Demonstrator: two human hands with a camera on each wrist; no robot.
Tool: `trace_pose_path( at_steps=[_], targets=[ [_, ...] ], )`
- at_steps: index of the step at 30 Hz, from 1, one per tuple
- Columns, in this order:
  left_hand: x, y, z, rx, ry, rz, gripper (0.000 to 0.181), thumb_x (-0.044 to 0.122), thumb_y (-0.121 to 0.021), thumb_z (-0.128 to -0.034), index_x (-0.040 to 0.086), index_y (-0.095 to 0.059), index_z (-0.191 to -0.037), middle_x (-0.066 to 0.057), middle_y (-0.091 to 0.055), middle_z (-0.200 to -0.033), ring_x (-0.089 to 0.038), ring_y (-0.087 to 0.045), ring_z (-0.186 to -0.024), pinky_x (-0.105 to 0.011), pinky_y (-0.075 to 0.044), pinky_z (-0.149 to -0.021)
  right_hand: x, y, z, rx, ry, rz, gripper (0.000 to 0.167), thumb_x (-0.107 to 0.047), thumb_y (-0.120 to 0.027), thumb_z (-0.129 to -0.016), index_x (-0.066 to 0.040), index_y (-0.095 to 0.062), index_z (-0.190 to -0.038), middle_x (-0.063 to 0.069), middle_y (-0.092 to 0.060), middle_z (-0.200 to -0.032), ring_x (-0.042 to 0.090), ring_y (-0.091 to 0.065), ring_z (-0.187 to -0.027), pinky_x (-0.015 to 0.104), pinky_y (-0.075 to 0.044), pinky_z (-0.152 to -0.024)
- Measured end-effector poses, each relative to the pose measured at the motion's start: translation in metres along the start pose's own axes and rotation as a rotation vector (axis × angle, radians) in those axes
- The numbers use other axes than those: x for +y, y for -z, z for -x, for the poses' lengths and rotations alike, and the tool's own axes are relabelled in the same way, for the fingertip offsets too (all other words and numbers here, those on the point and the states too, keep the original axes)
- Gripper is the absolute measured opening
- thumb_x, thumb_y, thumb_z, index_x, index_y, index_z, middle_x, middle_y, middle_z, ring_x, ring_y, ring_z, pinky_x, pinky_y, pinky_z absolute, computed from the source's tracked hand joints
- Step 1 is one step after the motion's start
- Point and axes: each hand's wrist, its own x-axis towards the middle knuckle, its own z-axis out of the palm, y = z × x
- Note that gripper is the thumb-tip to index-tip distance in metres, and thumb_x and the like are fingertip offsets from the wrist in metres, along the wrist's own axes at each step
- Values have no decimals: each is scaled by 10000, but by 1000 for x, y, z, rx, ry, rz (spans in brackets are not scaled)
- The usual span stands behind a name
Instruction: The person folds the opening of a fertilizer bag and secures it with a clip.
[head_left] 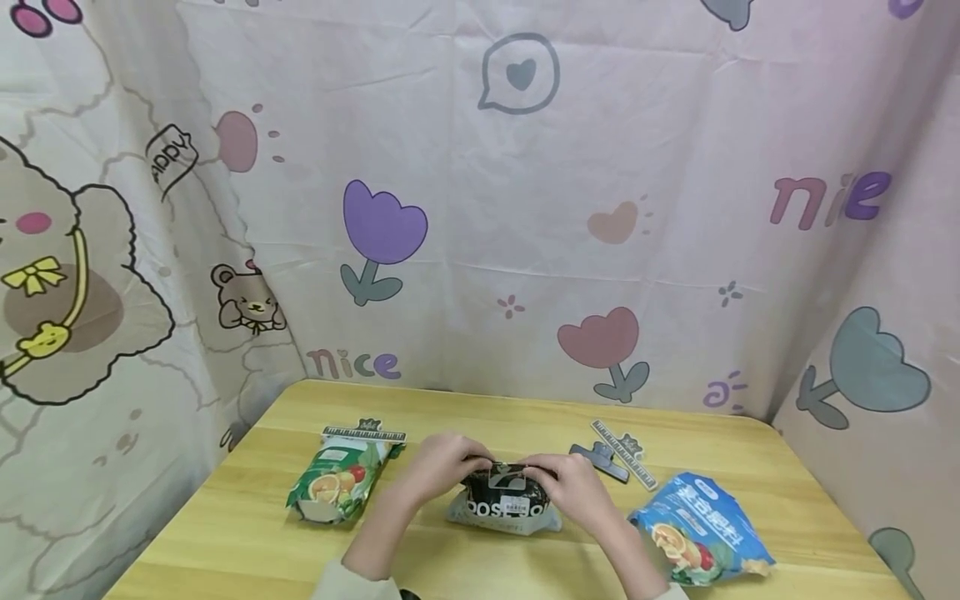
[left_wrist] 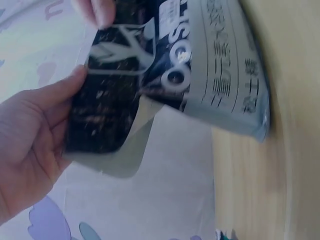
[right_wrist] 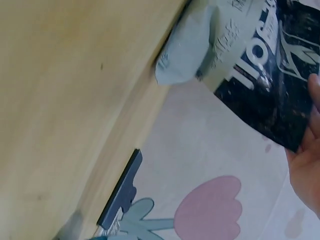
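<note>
A black and grey plastic bag [head_left: 513, 512] with white lettering stands on the table before me. My left hand [head_left: 448, 467] pinches its black top edge at the left corner. My right hand [head_left: 572, 487] pinches the same edge at the right. In the left wrist view the left hand [left_wrist: 35, 135] has its thumb on the front of the bag [left_wrist: 220, 65] and its fingers behind. Seen from the right wrist, the right hand [right_wrist: 306, 160] grips the other top corner of the bag [right_wrist: 250, 65], whose grey lower part rests on the wood.
At the left lies a green bag [head_left: 337, 483] with a piano-key clip [head_left: 365, 432] across its top. A dark clip [head_left: 600, 461] and another piano-key clip [head_left: 624, 452] lie behind my right hand. A blue bag [head_left: 701, 529] lies at the right. Printed cloth [head_left: 487, 250] hangs behind the table.
</note>
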Motion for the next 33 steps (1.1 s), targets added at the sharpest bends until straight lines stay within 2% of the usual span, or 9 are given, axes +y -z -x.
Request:
trace_pose_path(
  at_steps=[5, 9, 15, 21, 25, 27, 29, 31, 33],
  targets=[
    [-3, 7, 7, 11, 30, 28, 124, 185, -630, -874, 132, -731, -921, 56, -684, -863, -46, -615, -757, -214, -497, -667, 2, 5, 2, 37, 27, -33, 146, -42, -695, -795, -118, -738, -912, -20, -698, -835, -15, -533, -514, 141, -422, -466],
    [-8, 8, 13, 7, 39, 71, 134, 201, -643, -864, 134, -728, -942, 54, -685, -891, -42, -615, -775, -217, -497, -686, 2, 8, 2, -3, 26, -60, 132, -64, -680, -818, -96, -730, -936, 2, -697, -867, 32, -611, -627, 152, -466, -523],
    [-20, 12, 24, 33, 77, 119, 134, 114, -658, -842, 98, -725, -957, 1, -690, -908, -99, -635, -796, -227, -509, -679, 9, 15, 7, -14, -65, -48, 153, -56, -698, -792, -96, -729, -936, 10, -697, -872, 2, -536, -539, 188, -442, -476],
    [-24, 12, 29, 41, 92, 133, 138, 112, -658, -842, 91, -725, -960, -12, -692, -909, -111, -640, -794, -224, -509, -676, 14, 16, 8, -21, -73, -90, 140, -50, -695, -793, -89, -732, -923, 22, -697, -854, -19, -434, -455, 188, -388, -405],
    [-25, 12, 32, 45, 103, 154, 132, 105, -664, -835, 92, -727, -950, -13, -693, -894, -93, -638, -769, -208, -504, -657, 10, 19, 7, -59, -120, -92, 126, -124, -680, -824, -123, -730, -940, -7, -694, -894, 72, -610, -644, 221, -479, -526],
    [-25, 12, 33, 44, 109, 169, 131, 104, -665, -834, 93, -727, -948, -15, -693, -892, -83, -636, -759, -199, -501, -649, 6, 26, 3, -80, -164, -95, 138, -170, -664, -844, -134, -723, -964, -11, -689, -930, 141, -646, -790, 263, -516, -633],
    [-25, 12, 35, 41, 116, 188, 132, 104, -666, -832, 94, -727, -948, -15, -693, -894, -75, -634, -753, -196, -499, -648, 1, 38, -4, -91, -233, -85, 161, -222, -648, -861, -156, -716, -991, -18, -683, -951, 181, -642, -786, 310, -520, -651],
    [-25, 13, 37, 40, 116, 201, 132, 103, -665, -833, 92, -727, -949, -16, -694, -895, -70, -633, -749, -195, -499, -644, -3, 53, -14, -74, -267, -81, 190, -230, -628, -878, -132, -704, -1021, 12, -679, -976, 211, -640, -806, 354, -523, -701],
    [-25, 13, 38, 41, 114, 214, 132, 101, -665, -832, 90, -727, -947, -14, -694, -894, -63, -632, -745, -192, -498, -643, -5, 69, -28, -43, -289, -73, 193, -191, -624, -883, -103, -694, -1040, 45, -679, -976, 224, -639, -791, 346, -527, -677]
  ],
)
